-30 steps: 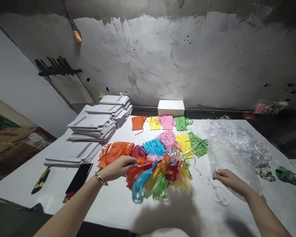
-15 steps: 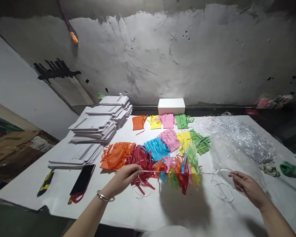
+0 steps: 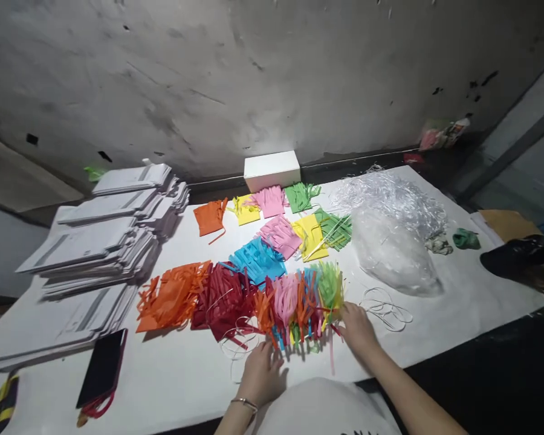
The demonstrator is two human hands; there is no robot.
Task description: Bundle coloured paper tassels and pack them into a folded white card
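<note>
A multicoloured tassel garland (image 3: 286, 302) of orange, pink, blue, red, green and yellow paper strips lies on the table close to me. My left hand (image 3: 263, 367) is at its lower left edge, fingers bent and slightly apart, with nothing visible in them. At the right end, my right hand (image 3: 359, 329) closes its fingers on the fringe; the fingertips are partly hidden. Thin white string (image 3: 238, 338) lies in loops left of the garland, and more coiled string (image 3: 387, 309) rests right of my right hand. A dark red fringed paper bundle (image 3: 224, 302) adjoins the garland.
Orange (image 3: 174, 296), blue (image 3: 258, 260) and other fringed bundles spread behind. Stacked white packets (image 3: 81, 241) stand left, near a phone (image 3: 102, 368) and a yellow-black cutter (image 3: 3, 402). A white box (image 3: 272, 172) is at the back; a clear bag (image 3: 392, 254) sits right.
The garland, held stretched in the air on its string, is now down on the table. Both hands have come closer together, and the left has released the string. The view has shifted right.
</note>
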